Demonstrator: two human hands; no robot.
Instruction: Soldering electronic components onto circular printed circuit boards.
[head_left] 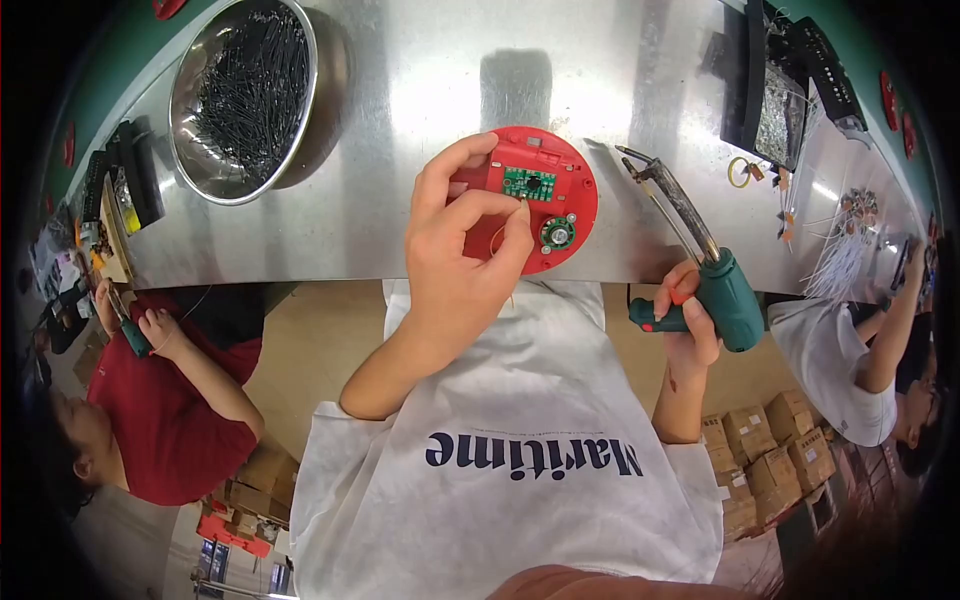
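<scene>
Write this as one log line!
left hand: pinched at green circuit board on red round casing | right hand: gripping soldering gun | tip: off casing

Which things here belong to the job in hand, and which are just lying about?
Apparently in the job:
- red round housing with green circuit board, at the left hand
- thin orange wire, seemingly pinched there
- green soldering gun, in the right hand

Apparently just lying about:
- metal bowl of black wires
- white wires
- cardboard boxes
</scene>
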